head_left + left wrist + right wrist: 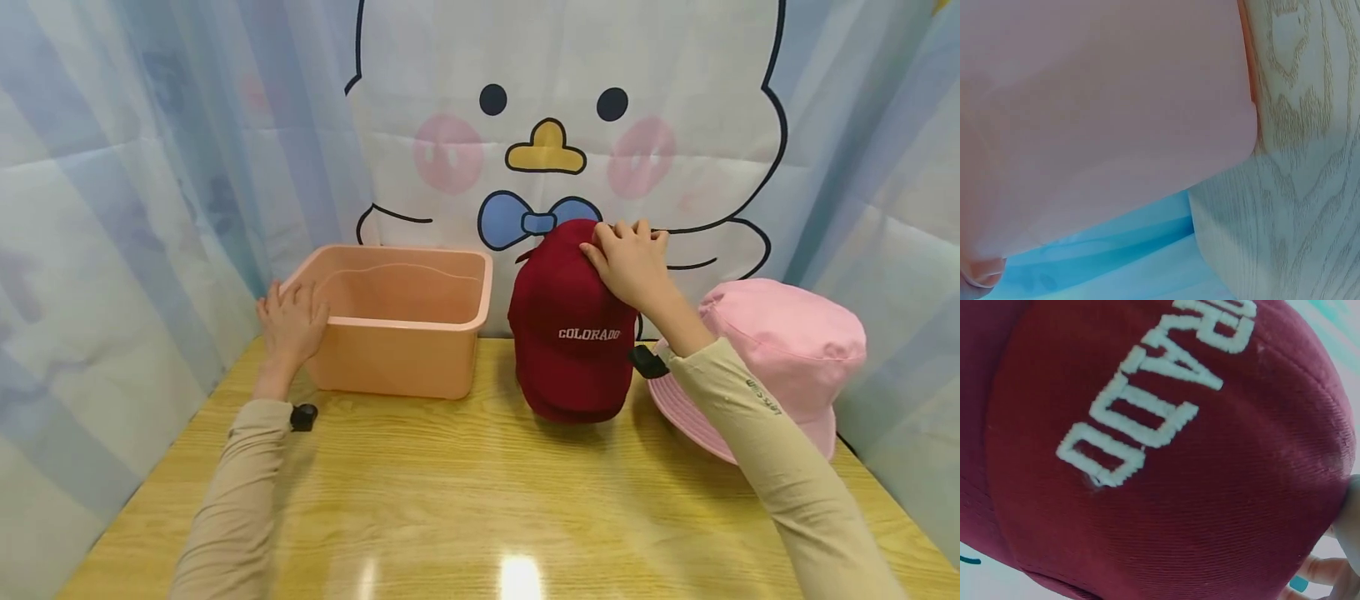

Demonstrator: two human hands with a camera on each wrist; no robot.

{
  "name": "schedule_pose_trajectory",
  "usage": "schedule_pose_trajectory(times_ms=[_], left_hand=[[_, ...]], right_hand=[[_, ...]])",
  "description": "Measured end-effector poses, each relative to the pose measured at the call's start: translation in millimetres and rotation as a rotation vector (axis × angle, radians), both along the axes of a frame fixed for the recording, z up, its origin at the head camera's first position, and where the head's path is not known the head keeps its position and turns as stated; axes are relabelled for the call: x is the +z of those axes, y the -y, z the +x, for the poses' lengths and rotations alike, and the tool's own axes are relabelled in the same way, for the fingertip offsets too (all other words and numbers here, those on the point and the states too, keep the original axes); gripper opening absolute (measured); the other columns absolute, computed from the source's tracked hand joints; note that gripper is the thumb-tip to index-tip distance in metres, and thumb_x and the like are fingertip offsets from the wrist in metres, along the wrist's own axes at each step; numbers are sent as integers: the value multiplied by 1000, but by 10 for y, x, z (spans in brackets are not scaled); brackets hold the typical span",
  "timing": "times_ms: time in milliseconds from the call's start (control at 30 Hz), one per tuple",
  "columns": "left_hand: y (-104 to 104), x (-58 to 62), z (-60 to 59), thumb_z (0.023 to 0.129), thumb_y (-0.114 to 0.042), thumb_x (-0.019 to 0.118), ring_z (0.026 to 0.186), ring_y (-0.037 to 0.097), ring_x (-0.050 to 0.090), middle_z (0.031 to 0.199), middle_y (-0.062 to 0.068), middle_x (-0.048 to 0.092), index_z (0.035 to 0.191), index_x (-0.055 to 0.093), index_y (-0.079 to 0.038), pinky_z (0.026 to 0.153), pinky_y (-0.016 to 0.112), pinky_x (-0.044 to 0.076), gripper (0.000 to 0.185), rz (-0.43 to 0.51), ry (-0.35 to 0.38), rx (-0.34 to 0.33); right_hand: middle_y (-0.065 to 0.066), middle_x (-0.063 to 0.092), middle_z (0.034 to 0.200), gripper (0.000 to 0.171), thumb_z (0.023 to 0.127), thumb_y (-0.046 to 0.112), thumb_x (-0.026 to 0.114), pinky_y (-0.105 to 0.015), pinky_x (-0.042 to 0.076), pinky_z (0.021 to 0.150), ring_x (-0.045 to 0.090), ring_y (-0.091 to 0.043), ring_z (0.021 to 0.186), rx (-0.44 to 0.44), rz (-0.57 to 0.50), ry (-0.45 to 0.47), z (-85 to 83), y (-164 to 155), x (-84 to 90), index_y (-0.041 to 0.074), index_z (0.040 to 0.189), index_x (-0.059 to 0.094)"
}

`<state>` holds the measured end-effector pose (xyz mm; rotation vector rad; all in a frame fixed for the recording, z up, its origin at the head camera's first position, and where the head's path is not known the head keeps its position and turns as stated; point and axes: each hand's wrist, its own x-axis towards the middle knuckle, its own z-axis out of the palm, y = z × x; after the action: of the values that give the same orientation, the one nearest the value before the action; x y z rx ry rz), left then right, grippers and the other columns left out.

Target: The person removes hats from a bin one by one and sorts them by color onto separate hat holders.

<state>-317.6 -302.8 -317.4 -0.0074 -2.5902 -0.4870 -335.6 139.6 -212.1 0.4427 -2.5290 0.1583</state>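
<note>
A dark red baseball cap (573, 292) with white COLORADO lettering hangs brim-down, its crown pinched near the top by my right hand (633, 262). Whether the brim touches the table is unclear. Up close in the right wrist view, the cap (1166, 506) fills most of the picture, with fingers (1329, 570) at its lower right edge. On the left, my left hand (291, 323) holds the rim of a peach plastic bin (390, 362) at its left front corner. The bin's wall (1116, 125) covers much of the left wrist view. The visible part of its inside holds nothing.
A pink bucket hat (787, 333) lies at the right, partly behind my right forearm. The wooden table (420, 492) stretches out in front. Behind it hangs a curtain (697, 75) with a cartoon bird, and more curtain encloses both sides.
</note>
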Motion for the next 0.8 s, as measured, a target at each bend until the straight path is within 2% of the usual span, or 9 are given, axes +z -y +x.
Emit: schedule_pose_trajectory(times_ms=[100,167,333,467,533,633,800], left_hand=[[6,6,12,94,-35,28,131,48,12,138,26,31,136,32,-3,103,63,5,53,38,-15,-13],[-5,14,18,94,-32,30,130,48,15,137,26,32,135,35,-3,103,63,6,50,57,-51,-18],[-107,29,31,92,-19,39,123,46,30,130,25,42,127,44,0,102,60,19,40,31,-226,-22],[-300,43,76,87,-8,46,114,43,42,121,24,51,120,50,4,97,56,31,35,8,-398,-69],[-442,54,111,86,-7,48,110,41,46,117,23,54,119,52,4,94,52,36,35,-4,-470,-114],[-696,73,180,85,-6,49,106,38,51,113,22,58,118,53,4,91,47,42,35,-19,-537,-199],[-1139,63,296,83,-2,52,103,35,54,110,20,60,117,54,3,90,42,44,35,-24,-593,-367]], right_hand=[[-21,52,96,33,94,36,39,-53,28,72,40,-39,90,8,-41,-12,38,-19,-48,5,97,48],[-20,51,97,32,94,35,40,-51,28,72,40,-39,91,17,-73,-18,61,-33,-68,5,98,49],[-20,51,103,30,93,30,41,-52,32,75,41,-39,96,37,-149,-48,148,-93,-107,5,108,51],[-23,52,106,30,92,22,44,-53,36,78,43,-41,96,81,-194,-85,250,-176,-179,1,112,52],[-25,51,105,30,91,18,45,-53,36,80,43,-42,94,108,-214,-98,309,-228,-240,-2,113,51],[-28,50,105,32,90,14,47,-52,35,82,43,-43,93,140,-241,-111,402,-305,-356,-6,115,49],[-29,48,103,35,87,9,51,-48,38,78,46,-39,89,192,-303,-102,547,-407,-582,-10,117,46]])
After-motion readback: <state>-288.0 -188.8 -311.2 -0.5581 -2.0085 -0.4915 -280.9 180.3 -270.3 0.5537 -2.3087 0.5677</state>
